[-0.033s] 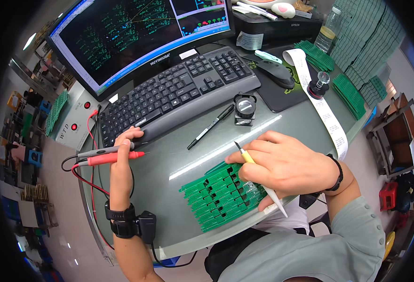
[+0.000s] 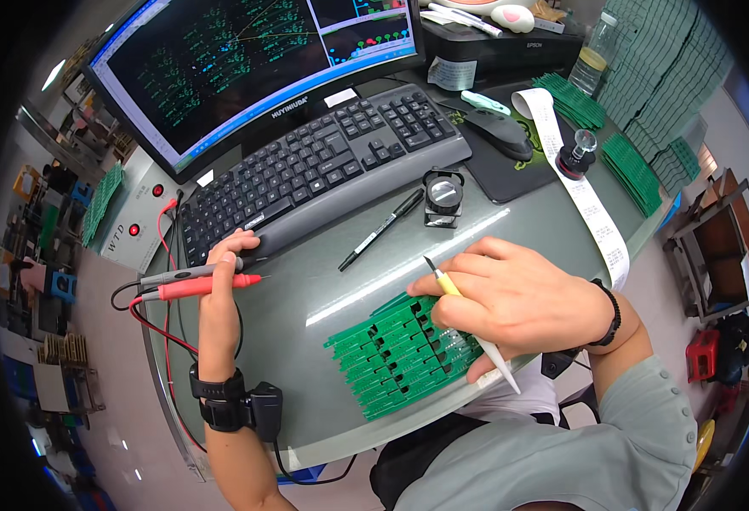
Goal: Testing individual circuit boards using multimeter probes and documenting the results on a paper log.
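Observation:
My left hand [image 2: 220, 307] is closed around a pair of test probes, a red probe [image 2: 191, 288] and a grey probe [image 2: 177, 274], near the keyboard's front left corner. Their leads hang down the left side. Over the desk's front edge, my right hand [image 2: 519, 294] lies on the right end of a row of overlapping green circuit boards [image 2: 391, 358] with black parts. Between its fingers sits a slim white-and-yellow craft knife [image 2: 495, 362], its dark slanted tip pointing up and away from the boards. The hand hides the row's right end.
A keyboard [image 2: 323, 170] and monitor [image 2: 247, 68] stand behind. A black marker [image 2: 381, 230] and a folding magnifier [image 2: 443, 198] lie mid-desk. Rightward are a mouse [image 2: 498, 134], a paper strip [image 2: 591, 217], a stamp [image 2: 576, 155] and more green boards [image 2: 634, 175]. A grey tester box [image 2: 132, 209] stands left.

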